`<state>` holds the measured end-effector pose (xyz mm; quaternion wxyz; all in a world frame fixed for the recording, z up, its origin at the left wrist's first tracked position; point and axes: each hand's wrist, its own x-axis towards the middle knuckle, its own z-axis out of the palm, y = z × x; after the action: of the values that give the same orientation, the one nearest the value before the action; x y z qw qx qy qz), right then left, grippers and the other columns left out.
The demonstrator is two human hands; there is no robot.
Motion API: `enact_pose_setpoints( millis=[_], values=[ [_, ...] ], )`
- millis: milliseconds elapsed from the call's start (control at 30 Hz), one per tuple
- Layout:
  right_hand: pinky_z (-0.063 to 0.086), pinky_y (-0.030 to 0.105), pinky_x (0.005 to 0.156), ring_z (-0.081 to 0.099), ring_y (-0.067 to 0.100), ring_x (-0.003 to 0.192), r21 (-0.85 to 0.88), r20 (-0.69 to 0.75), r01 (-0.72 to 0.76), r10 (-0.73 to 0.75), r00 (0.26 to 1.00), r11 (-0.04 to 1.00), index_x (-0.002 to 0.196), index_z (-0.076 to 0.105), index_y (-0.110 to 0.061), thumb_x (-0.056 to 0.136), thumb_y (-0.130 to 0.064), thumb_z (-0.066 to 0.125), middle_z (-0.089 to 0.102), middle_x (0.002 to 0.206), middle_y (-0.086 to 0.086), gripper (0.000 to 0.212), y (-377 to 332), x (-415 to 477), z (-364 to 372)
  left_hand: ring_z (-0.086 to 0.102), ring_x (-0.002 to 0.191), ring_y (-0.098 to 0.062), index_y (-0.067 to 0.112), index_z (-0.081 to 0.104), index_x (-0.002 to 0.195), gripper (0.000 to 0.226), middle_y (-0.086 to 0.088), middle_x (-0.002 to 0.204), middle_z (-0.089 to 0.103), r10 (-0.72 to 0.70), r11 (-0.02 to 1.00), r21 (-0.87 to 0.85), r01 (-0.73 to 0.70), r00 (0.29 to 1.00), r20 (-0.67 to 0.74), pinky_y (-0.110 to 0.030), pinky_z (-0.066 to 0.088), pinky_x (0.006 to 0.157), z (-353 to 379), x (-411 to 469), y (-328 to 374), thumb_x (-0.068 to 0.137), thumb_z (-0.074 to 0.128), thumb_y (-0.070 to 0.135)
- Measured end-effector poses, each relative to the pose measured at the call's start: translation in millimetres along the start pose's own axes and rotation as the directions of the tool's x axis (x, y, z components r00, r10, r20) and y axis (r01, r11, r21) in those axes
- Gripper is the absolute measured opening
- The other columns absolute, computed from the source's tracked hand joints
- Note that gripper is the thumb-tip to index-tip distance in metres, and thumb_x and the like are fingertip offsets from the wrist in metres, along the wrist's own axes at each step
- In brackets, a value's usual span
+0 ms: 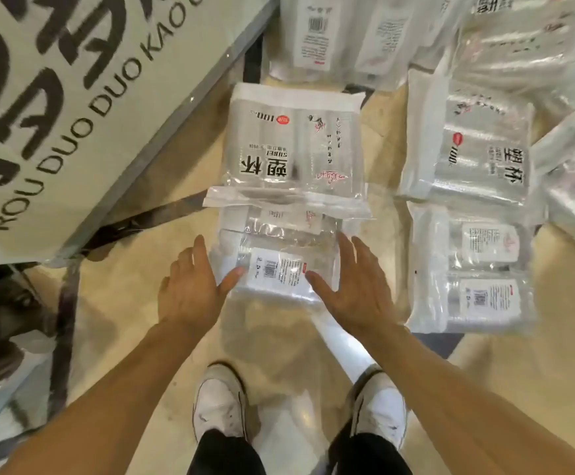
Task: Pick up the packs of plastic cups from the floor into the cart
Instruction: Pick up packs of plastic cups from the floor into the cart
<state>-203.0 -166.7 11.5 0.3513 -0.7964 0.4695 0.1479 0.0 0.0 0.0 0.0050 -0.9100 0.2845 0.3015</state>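
Down on the floor (118,313), just in front of the person's white shoes (219,402), lies the near pack (276,274) of plastic cups. It is a see-through bag, shiny and crinkly, with clear cups inside. A white label with a bar code and tiny print faces up.

Just past it lies the far pack (293,149). That one lies flat and shows big black letters and a small red dot. Its near edge seems to lie over the end of the near pack.

The left hand (190,286) is at the left side of the near pack. The right hand (351,289) is at its right side, so the pack lies between them. Both hands are spread wide with straight fingers and hold nothing. The two thumbs point in over the label. They look as if they touch the bag, but I cannot tell for sure.

More side packs (467,269) lie on the floor near the right hand. A big sign (73,97) with black letters fills the left side.
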Motion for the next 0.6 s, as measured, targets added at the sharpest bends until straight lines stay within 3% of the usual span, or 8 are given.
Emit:
enact_pose_setpoints(
  millis=[133, 200, 300, 367, 467, 533, 600],
  values=[
    [0.032, 0.046, 0.124, 0.041, 0.036, 0.15, -0.21, 0.014, 0.264, -0.268, 0.963, 0.941, 0.157, 0.046, -0.02, 0.103, -0.06, 0.052, 0.044, 0.163, 0.014, 0.067, 14, 34, 31, 0.044, 0.143, -0.042, 0.012, 0.016, 0.169, 0.1, -0.02, 0.161, 0.041, -0.117, 0.989, -0.091, 0.118, 0.993, 0.011, -0.057, 0.044, 0.107, 48, 11, -11, 0.098, 0.048, 0.074],
    [0.029, 0.045, 0.125, 0.038, 0.037, 0.152, -0.286, 0.09, 0.342, -0.331, 0.939, 0.895, 0.158, 0.047, -0.018, 0.106, -0.057, 0.051, 0.041, 0.165, 0.014, 0.065, 16, 51, 39, 0.044, 0.14, -0.045, 0.006, 0.018, 0.167, 0.108, -0.024, 0.155, 0.042, -0.268, 0.945, -0.204, 0.257, 0.963, -0.029, -0.059, 0.045, 0.104, 67, 4, -5, 0.093, 0.055, 0.076],
    [0.018, 0.042, 0.131, 0.023, 0.035, 0.161, -0.366, 0.103, 0.393, -0.383, 0.918, 0.843, 0.169, 0.03, -0.016, 0.108, -0.061, 0.044, 0.024, 0.175, 0.015, 0.077, 11, 80, 40, 0.039, 0.143, -0.054, -0.011, 0.02, 0.16, 0.118, -0.037, 0.154, 0.035, -0.508, 0.738, -0.492, 0.461, 0.86, 0.043, -0.061, 0.04, 0.11, 91, -12, 14, 0.09, 0.064, 0.073],
    [0.025, 0.047, 0.128, 0.03, 0.038, 0.157, -0.381, 0.066, 0.401, -0.408, 0.911, 0.833, 0.169, 0.026, -0.015, 0.105, -0.06, 0.051, 0.031, 0.172, 0.016, 0.083, 5, 96, 36, 0.045, 0.138, -0.059, -0.02, 0.03, 0.153, 0.117, -0.045, 0.15, 0.04, -0.527, 0.567, -0.671, 0.478, 0.836, 0.15, -0.059, 0.041, 0.11, 110, -15, 30, 0.09, 0.067, 0.071],
    [0.03, 0.052, 0.128, 0.031, 0.039, 0.157, -0.424, 0.059, 0.428, -0.448, 0.892, 0.798, 0.17, 0.021, -0.017, 0.102, -0.062, 0.054, 0.03, 0.173, 0.015, 0.088, 1, 115, 33, 0.063, 0.121, -0.055, -0.019, 0.04, 0.148, 0.122, -0.041, 0.135, 0.058, -0.556, 0.25, -0.837, 0.487, 0.78, 0.287, -0.05, 0.054, 0.095, 120, -6, 59, 0.081, 0.075, 0.077],
    [0.027, 0.054, 0.129, 0.026, 0.039, 0.159, -0.446, 0.059, 0.427, -0.45, 0.891, 0.787, 0.171, 0.016, -0.017, 0.101, -0.067, 0.049, 0.026, 0.175, 0.015, 0.092, -1, 129, 29, 0.063, 0.118, -0.055, -0.019, 0.039, 0.147, 0.11, -0.04, 0.133, 0.059, -0.585, 0.173, -0.849, 0.499, 0.745, 0.319, -0.049, 0.052, 0.092, 121, 4, 69, 0.087, 0.08, 0.063],
    [0.024, 0.055, 0.131, 0.021, 0.039, 0.162, -0.48, 0.074, 0.436, -0.46, 0.885, 0.761, 0.172, 0.01, -0.018, 0.1, -0.076, 0.041, 0.021, 0.176, 0.017, 0.097, -6, 143, 25, 0.065, 0.113, -0.054, -0.019, 0.04, 0.145, 0.117, -0.04, 0.13, 0.06, -0.576, 0.153, -0.876, 0.457, 0.762, 0.296, -0.048, 0.054, 0.089, 128, 9, 67, 0.081, 0.078, 0.072]
  ],
)
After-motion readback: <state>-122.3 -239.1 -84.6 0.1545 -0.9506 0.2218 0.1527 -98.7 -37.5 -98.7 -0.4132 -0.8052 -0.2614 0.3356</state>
